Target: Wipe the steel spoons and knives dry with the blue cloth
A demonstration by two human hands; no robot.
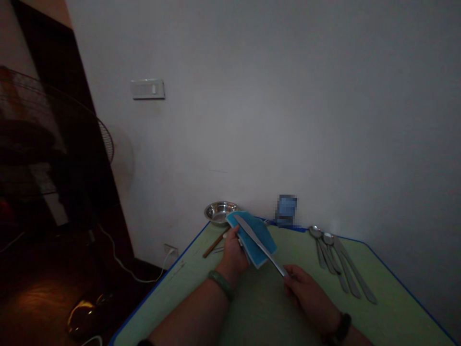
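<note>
Knife [260, 244] laid across blue cloth [263, 229], both hands gripping.
The right hand [306, 293] pinches the handle end; the long axis runs toward 10 o'clock, with the blade on the cloth clutched in the left hand [234, 254], over the table [259, 310].

The green, blue-edged surface [252, 317] bears a steel bowl [220, 212] beyond the left hand [234, 254], a brown stick [216, 243] just left of it, and a cutlery row [356, 273] right of the right hand [309, 295].
</note>
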